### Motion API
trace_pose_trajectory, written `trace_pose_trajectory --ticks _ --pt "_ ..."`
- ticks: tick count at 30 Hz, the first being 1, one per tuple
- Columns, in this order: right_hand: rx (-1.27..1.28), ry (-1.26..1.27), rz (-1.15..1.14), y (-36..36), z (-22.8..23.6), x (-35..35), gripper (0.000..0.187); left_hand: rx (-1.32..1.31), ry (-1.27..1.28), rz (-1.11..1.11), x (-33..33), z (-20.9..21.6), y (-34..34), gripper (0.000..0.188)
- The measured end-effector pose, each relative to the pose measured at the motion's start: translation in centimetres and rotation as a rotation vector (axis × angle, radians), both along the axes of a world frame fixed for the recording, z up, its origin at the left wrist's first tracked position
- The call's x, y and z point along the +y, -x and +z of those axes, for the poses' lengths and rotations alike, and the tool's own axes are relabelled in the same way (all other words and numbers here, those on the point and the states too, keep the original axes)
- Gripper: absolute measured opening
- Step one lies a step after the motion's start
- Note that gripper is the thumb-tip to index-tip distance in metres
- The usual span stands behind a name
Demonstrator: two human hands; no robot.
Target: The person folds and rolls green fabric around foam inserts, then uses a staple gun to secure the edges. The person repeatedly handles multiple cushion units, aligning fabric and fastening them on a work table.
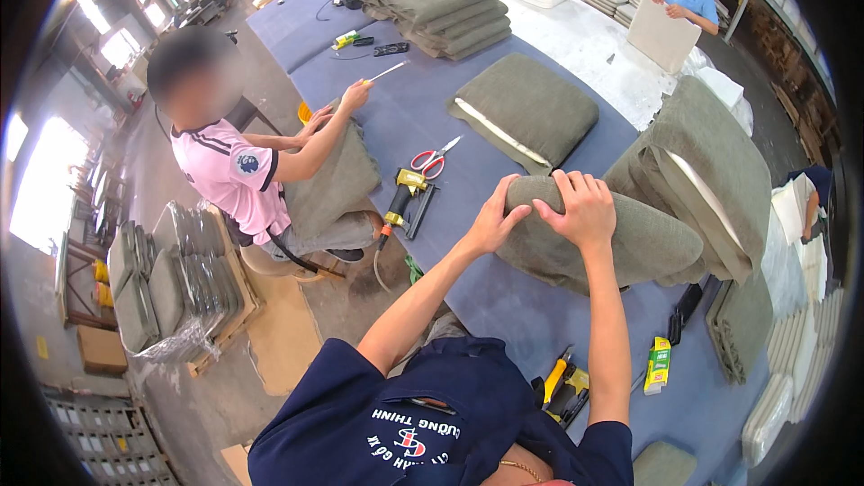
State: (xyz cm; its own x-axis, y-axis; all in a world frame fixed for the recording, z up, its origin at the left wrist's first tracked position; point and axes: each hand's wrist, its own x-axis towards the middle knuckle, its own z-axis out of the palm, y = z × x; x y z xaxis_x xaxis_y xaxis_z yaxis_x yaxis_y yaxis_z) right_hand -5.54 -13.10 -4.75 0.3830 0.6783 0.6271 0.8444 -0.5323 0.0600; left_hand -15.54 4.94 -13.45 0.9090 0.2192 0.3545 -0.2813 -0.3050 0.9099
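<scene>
Both my hands grip the near-left end of a grey-green fabric-covered cushion (pixel 621 238) tilted above the blue table. My left hand (pixel 493 219) wraps round its left corner, thumb on the near side. The right hand (pixel 580 207) presses over the top edge, thumb pointing left toward the other thumb. Just behind lies another grey-green cushion (pixel 531 108) with a white strip showing along its open edge. To the right leans a larger covered cushion (pixel 711 171), also with white filling showing. The underside of the held cushion is hidden.
Left of my hands lie a staple gun (pixel 407 202) with a hose and red-handled scissors (pixel 434 160). Near my right forearm are a yellow-green box (pixel 658 364) and yellow-black tools (pixel 565 387). A co-worker in pink (pixel 229 171) sits at left; fabric stacks (pixel 441 9) stand behind.
</scene>
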Motion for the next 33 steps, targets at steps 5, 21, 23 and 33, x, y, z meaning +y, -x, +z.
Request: trace_pose_trajectory --ticks 5,21,23,33 --pt "-0.036 -0.025 0.005 -0.1 -0.2 0.2 0.056 -0.007 0.016 0.004 0.0 0.0 0.0 0.064" --pt "0.127 0.176 0.038 -1.5 1.8 -0.4 0.078 -0.02 0.054 0.001 0.3 -0.4 -1.9 0.062" --pt "0.074 0.17 0.02 -1.5 1.4 -0.2 0.077 0.001 0.086 -0.039 0.7 -0.4 -2.0 0.063" --pt "-0.009 0.101 0.02 -1.5 0.2 -0.1 0.078 -0.009 0.031 0.042 -0.1 -0.8 -1.2 0.065"
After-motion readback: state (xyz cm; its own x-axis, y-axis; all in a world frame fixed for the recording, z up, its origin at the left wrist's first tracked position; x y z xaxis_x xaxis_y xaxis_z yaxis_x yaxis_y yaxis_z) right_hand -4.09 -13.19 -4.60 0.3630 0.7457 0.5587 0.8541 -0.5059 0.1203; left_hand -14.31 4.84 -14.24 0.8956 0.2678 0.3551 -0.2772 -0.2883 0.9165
